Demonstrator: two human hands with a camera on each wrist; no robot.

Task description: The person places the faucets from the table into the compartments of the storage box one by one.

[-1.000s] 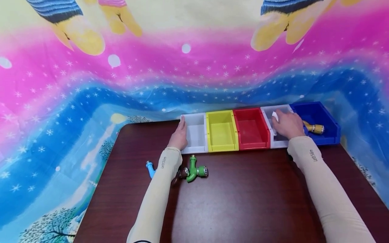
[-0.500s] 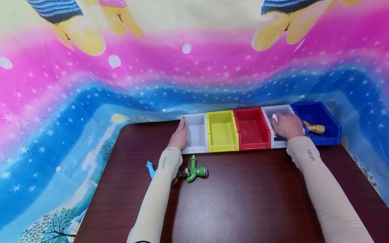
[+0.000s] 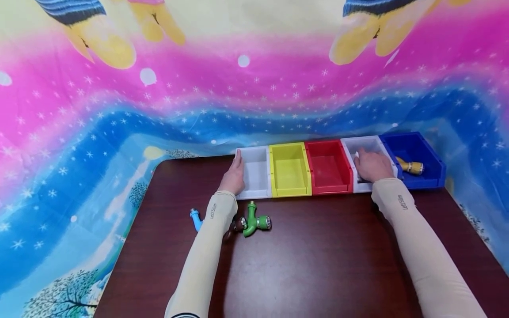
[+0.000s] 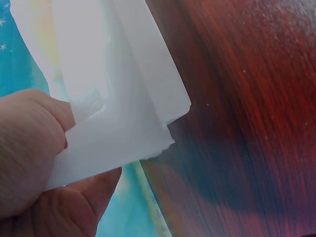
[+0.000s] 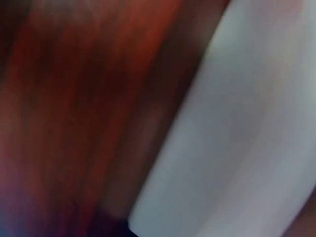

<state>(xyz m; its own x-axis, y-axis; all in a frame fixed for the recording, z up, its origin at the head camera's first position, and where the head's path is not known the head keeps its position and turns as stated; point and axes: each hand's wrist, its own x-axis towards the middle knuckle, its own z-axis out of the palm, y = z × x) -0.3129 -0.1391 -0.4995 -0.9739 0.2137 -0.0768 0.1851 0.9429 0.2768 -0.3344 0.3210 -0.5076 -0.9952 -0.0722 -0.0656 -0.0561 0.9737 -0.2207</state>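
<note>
Starting near the left edge of the table [image 3: 318, 256], you have a blue tap [image 3: 194, 216] lying between that edge and your left sleeve [image 3: 204, 251], which hides part of it. Your left hand [image 3: 232, 177] is at the far edge of the table, towards the far left corner, gripping the outer side wall of the left white bin [image 3: 256, 193]; the left wrist view shows that wall caught between thumb and fingers. Nearer you than this bin, a brown tap [image 3: 239, 224] pokes out from behind your sleeve, and a green tap [image 3: 252, 219] lies just beside it on its right, its knob pointing right.

Along the far edge, side by side, come the yellow bin [image 3: 290, 171], then the red bin [image 3: 329, 171], then the right white bin [image 3: 362, 187]. Your right hand [image 3: 375, 166], well apart from your left, reaches down into the right white bin, back uppermost. A small white piece [image 3: 357, 154] shows beside it, but the fingers are hidden and the right wrist view is blurred, so you cannot tell whether they hold it. Last, at the far right corner, the blue bin [image 3: 427, 182] carries a yellow tap [image 3: 411, 167], lying with its ribbed knob to the right.
</note>
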